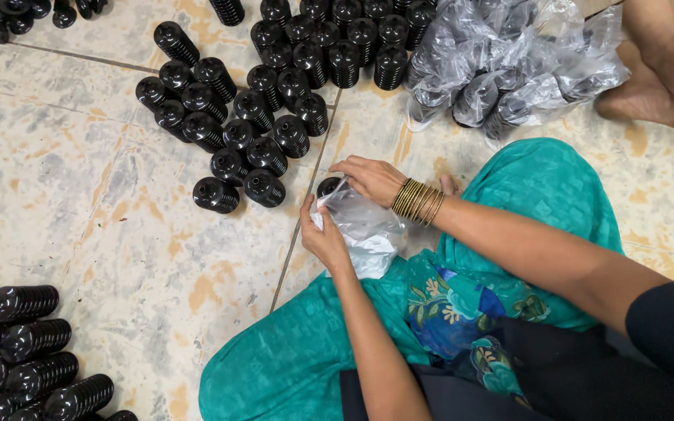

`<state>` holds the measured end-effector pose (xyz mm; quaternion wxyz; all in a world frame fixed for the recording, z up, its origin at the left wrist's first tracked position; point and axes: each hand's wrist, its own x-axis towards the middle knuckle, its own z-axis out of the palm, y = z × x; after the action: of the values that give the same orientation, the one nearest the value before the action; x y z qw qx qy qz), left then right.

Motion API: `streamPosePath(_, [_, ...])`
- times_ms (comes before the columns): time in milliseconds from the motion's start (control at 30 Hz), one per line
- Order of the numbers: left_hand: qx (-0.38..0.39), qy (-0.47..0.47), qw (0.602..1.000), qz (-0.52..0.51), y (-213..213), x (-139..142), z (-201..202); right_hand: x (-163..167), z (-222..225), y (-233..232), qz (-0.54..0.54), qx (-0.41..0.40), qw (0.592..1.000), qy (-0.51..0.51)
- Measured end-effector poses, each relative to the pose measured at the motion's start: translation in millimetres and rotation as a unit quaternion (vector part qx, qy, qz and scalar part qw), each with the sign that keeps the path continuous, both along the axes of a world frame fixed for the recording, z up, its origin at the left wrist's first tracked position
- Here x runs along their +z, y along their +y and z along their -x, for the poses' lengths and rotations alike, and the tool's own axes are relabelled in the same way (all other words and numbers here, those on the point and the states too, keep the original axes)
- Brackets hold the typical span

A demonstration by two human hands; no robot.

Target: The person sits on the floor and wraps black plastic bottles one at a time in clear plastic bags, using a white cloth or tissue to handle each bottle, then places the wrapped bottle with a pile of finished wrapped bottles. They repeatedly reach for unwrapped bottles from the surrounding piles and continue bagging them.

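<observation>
Left hand [323, 238] pinching bag [364, 230] mouth; right hand [370, 178] gripping black part [329, 186] just above, nearer, axis pointing down into opening.

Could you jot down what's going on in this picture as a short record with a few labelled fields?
Setting: person seated on a tiled floor, teal cloth over the legs
Left hand: grips the edge of a clear plastic bag
Right hand: at the bag's mouth, on a black ribbed part going in; gold bangles on the wrist
Nearby: loose pile of black parts on the floor ahead
Top right: bagged parts, beside another person's bare feet
Bottom left: stacked rows of parts
</observation>
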<state>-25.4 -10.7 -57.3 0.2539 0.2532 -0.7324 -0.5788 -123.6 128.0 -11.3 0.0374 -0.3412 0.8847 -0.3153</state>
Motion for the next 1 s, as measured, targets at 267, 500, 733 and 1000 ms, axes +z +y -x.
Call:
streamPosePath(267, [0.01,-0.009,1.0,-0.01,2,6,8,-1,1,-3,-0.015,0.026,1.0,0.008])
streamPosePath(500, [0.059,0.0,0.973,-0.223,-6,-51,23,-33,13,0,-0.001,0.041,0.998,-0.044])
streamPosePath(733, [0.078,-0.123,0.989,-0.024,-7,-63,19,-60,14,-7,-0.16,-0.017,0.965,-0.207])
streamPosePath(1000, [-0.022,-0.172,0.979,0.104,18,-20,-3,-58,23,12,-0.129,-0.088,0.986,-0.052])
